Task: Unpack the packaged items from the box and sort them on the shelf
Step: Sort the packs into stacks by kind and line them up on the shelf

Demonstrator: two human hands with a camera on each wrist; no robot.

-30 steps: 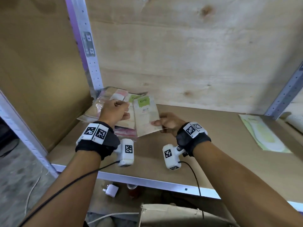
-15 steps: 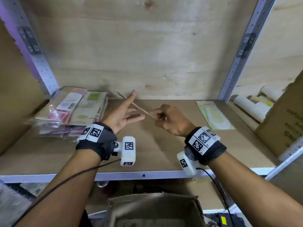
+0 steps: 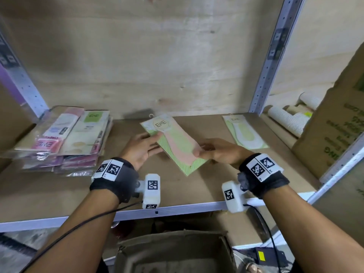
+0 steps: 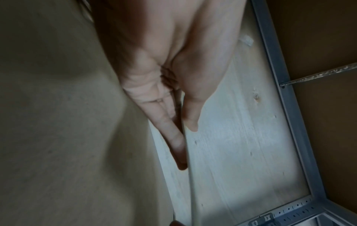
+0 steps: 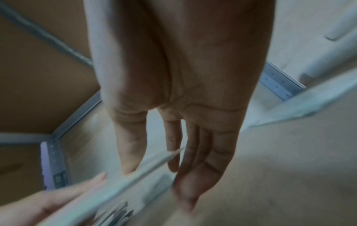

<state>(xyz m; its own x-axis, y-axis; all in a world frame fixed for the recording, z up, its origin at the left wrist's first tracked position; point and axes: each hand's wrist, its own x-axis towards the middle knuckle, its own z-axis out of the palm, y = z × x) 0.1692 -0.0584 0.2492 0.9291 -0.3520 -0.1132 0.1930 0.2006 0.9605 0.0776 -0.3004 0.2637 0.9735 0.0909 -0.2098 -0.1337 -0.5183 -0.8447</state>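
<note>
Held packet: flat green-and-pink packet (image 3: 178,142) marked "ENE", over the middle of the shelf board (image 3: 226,186), long axis running from 11 o'clock to 5 o'clock; whether it touches the board cannot be told.
Left hand: left hand (image 3: 140,149) at the packet's 9 o'clock edge; thumb on top, straight fingers beneath, pinching the edge. The left wrist view shows thumb and fingers (image 4: 173,137) pressed close on a thin edge.
Right hand: right hand (image 3: 220,151) at the packet's 4 o'clock corner; thumb on top, fingers under, a light pinch. In the right wrist view the fingers (image 5: 195,165) are nearly straight, the packet edge (image 5: 154,166) between them and the thumb.
Sorted stack: pile of pink and cream packets (image 3: 65,138) at 9 o'clock on the board, well apart from the held one.
Single packet: green-and-white packet (image 3: 244,133) lying flat at 2 o'clock, near the metal upright (image 3: 269,62).
Box: open cardboard box (image 3: 173,251) at 6 o'clock, below the shelf's front rail.
Neighbours: ribbed paper cups (image 3: 289,119) and a printed carton (image 3: 334,125) at 3 o'clock, beyond the upright.
</note>
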